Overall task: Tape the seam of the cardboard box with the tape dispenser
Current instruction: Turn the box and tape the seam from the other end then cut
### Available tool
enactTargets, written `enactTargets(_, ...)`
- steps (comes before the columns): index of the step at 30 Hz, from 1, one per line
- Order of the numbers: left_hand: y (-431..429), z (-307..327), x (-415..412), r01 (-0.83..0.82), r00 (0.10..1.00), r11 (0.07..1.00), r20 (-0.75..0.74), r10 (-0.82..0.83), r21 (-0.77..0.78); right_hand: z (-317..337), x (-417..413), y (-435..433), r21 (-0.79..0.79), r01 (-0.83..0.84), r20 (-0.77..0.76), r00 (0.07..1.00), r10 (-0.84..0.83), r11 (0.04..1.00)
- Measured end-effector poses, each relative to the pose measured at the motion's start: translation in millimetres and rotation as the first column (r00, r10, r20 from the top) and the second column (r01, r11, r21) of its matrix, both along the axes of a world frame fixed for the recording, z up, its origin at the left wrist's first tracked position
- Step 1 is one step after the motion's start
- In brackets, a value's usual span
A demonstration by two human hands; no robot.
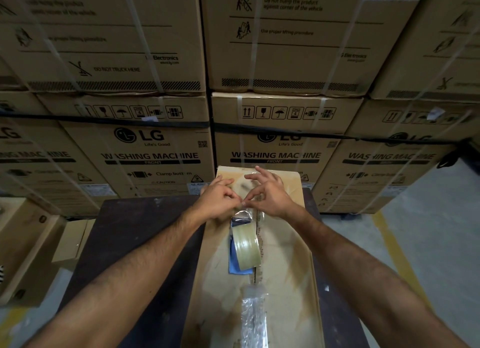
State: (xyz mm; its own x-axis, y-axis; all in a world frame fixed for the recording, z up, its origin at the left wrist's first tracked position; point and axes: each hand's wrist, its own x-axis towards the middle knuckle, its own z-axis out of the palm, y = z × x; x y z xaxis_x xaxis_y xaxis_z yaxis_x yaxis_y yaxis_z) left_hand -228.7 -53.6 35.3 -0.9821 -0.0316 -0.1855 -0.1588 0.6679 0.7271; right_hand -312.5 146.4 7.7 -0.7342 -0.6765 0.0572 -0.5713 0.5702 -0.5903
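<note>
A long brown cardboard box (285, 256) lies on a dark table (135, 238), its seam (257, 272) running away from me down the middle. A blue tape dispenser (242, 249) with a roll of clear tape rests on the box beside the seam. Above its far end, my left hand (218, 199) and my right hand (267, 194) meet, both pinching the loose end of the tape (245, 212) between thumb and fingers. A crinkled strip of clear tape (253, 314) covers the near part of the seam.
Stacks of large strapped washing machine cartons (280, 145) form a wall just behind the table. Smaller cardboard boxes (28, 246) stand on the floor at the left. Grey floor with a yellow line (397, 249) lies to the right.
</note>
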Motion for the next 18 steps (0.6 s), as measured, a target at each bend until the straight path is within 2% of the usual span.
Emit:
enactTargets(5, 9, -1, 2, 0.091, 0.985, 0.924, -0.104, -0.139, -0.372, 4, 7, -1, 0.042, -0.028, -0.105, 0.994, 0.032, 0.999)
enactTargets(8, 11, -1, 2, 0.110, 0.961, 0.856, -0.167, -0.222, -0.505, 5, 9, 0, 0.061, -0.034, -0.160, 0.986, 0.043, 0.998)
enactTargets(14, 16, -11, 11, 0.060, 0.923, 0.813, -0.279, -0.267, -0.580, -3, 16, 6, 0.081, -0.063, -0.345, 0.934, 0.088, 0.995)
enactTargets(18, 18, -17, 17, 0.046, 0.911, 0.819, -0.312, -0.269, -0.572, -8, 19, 12, 0.137, -0.069, -0.390, 0.913, 0.118, 0.988)
